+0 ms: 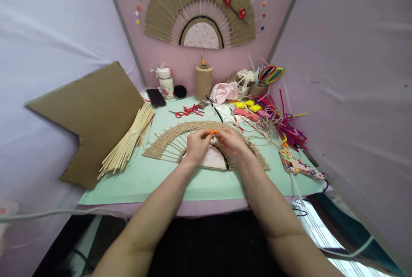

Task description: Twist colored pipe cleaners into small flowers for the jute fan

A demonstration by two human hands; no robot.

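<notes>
A small orange piece (pixel 213 132) sits pinched at the fingertips, the left hand (pixel 197 145) and right hand (pixel 230 140) each closed on it in a fine grip. It is held above the woven twine fan (pixel 175 133), which lies on the pale green tabletop (pixel 128 189) with its spotted half-circle panel (pixel 214 157) partly behind the left hand. Left of the fan, a bundle of thin sticks (pixel 128 140) lies against bent cardboard (pixel 96 114). Behind it are red-handled scissors (pixel 179 114) and a twine spool (pixel 204 82); fuzzy pipe cleaners (pixel 291 131) and a floral-patterned, gun-shaped tool (pixel 299 163) lie to the right. A larger fan with red flowers (pixel 161 15) hangs on the pink back wall (pixel 154 60), between pale fabric side walls (pixel 347 75).
</notes>
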